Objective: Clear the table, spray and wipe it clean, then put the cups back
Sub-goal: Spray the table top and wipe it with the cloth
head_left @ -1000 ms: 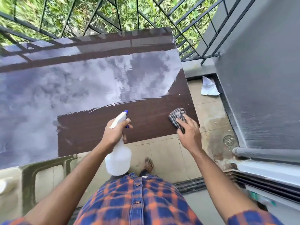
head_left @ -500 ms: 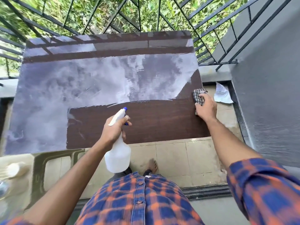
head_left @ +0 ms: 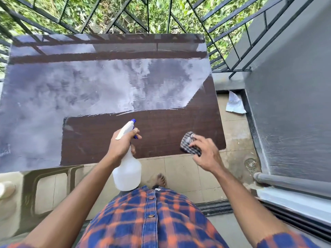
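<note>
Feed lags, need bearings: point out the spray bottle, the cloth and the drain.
spray bottle [head_left: 127, 173]: head view, on its white body.
cloth [head_left: 186, 144]: head view, on the checked part left uncovered.
drain [head_left: 250, 164]: head view, middle of the grate.

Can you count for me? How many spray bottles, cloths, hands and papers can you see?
spray bottle: 1
checked cloth: 1
hands: 2, the left hand and the right hand
paper on the floor: 1
Total: 5
</note>
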A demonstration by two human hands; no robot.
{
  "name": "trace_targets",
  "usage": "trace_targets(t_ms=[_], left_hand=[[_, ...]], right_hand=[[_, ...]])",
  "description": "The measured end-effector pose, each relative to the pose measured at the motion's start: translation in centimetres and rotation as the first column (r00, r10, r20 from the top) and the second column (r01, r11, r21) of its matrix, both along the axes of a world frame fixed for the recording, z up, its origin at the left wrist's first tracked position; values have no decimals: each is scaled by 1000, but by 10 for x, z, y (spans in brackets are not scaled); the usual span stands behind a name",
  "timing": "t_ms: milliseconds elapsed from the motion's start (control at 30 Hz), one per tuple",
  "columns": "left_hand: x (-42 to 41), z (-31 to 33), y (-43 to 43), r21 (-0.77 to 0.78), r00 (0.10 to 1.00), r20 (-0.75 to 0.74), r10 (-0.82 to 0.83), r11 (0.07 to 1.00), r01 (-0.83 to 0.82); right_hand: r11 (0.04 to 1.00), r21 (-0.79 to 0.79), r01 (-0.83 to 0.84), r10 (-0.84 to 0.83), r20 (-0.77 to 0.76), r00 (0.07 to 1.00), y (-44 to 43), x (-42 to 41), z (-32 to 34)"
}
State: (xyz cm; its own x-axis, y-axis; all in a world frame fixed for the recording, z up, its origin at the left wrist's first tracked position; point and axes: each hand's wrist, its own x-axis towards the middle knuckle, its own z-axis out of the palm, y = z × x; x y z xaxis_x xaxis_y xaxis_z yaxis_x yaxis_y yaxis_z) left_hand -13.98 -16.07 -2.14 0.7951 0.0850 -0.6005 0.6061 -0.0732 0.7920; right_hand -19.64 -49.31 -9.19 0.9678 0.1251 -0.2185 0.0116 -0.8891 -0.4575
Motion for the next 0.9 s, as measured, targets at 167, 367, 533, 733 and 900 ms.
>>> trace_targets(t_ms=[167,367,533,733,900], left_hand=[[13,5,-6,-44,1000,23,-6,999,7],[17,10,-10,-39,999,32,-5,999,7],[14,15,-6,-17,1000,21,13,1000,-13],[9,13,4,30,999,31,44,999,-45],[9,7,-5,22,1000,-10,19,1000,-19]], right_hand=[[991,114,66,-65,-19,998,-33,-9,24],[840,256,479,-488,-32,872,-61,87,48],[828,239,508,-480,-168,861,-59,171,35],[939,-119,322,-334,-106,936,-31,164,13],[982,-184,49,-64,-72,995,-2,75,8]])
